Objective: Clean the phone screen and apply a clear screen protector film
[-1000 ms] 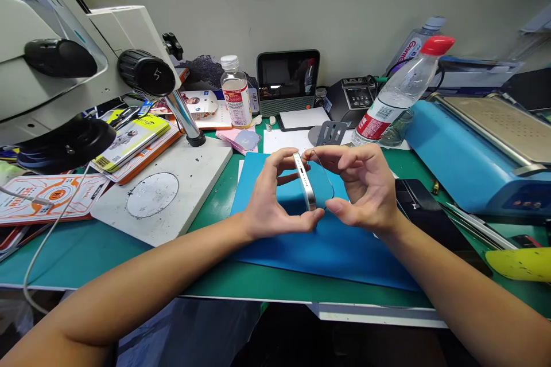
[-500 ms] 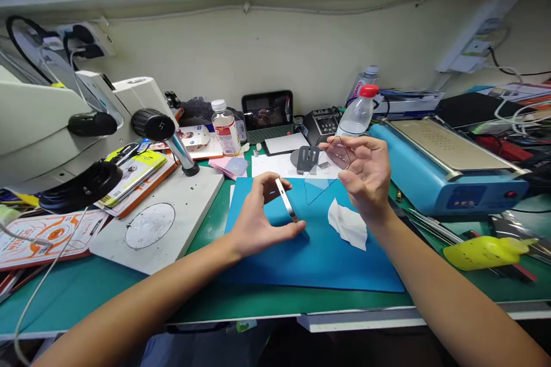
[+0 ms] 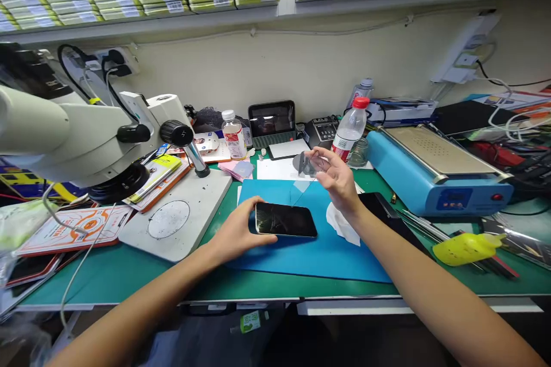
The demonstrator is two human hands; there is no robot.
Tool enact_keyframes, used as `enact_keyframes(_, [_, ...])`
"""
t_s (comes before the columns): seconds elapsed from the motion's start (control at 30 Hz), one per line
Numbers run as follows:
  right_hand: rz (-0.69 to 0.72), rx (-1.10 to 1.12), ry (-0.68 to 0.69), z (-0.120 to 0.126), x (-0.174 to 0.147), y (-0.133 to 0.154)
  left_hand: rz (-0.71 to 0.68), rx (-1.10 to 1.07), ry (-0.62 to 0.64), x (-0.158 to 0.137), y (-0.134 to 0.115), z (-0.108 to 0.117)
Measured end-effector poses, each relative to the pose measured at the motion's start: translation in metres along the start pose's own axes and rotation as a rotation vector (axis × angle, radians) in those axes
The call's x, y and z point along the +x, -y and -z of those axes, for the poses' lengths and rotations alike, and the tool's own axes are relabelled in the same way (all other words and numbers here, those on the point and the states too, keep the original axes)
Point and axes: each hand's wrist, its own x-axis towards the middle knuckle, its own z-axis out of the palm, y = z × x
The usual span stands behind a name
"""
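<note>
From my end: L hand (image 3: 241, 228), part-open, grips phone's (image 3: 286, 219) left end, screen up, over blue mat (image 3: 301, 258); R hand (image 3: 339, 182) pinches clear sheet (image 3: 302, 186) above mat's far side. Approx midway, I'd say: both in hand, sheet not on phone. Crumpled wipe (image 3: 341, 223) on mat's right.

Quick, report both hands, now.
Left hand: holding the phone by one end.
Right hand: raised, seems to pinch a thin see-through piece, too faint to identify.
</note>
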Motion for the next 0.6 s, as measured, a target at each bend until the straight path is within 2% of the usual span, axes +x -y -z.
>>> enact_keyframes(0.27, [-0.039,-0.043,-0.039,0.009,0.006,-0.014,-0.096,0.206,0.053,0.020,0.000,-0.007])
enact_keyframes(0.4, [-0.072,-0.060,0.040,0.009,0.002,-0.019,-0.166,0.259,0.073,0.021,0.002,-0.016])
enact_keyframes(0.6, [-0.087,-0.122,0.189,0.009,0.000,-0.024,-0.163,0.293,0.101,0.015,0.001,-0.021])
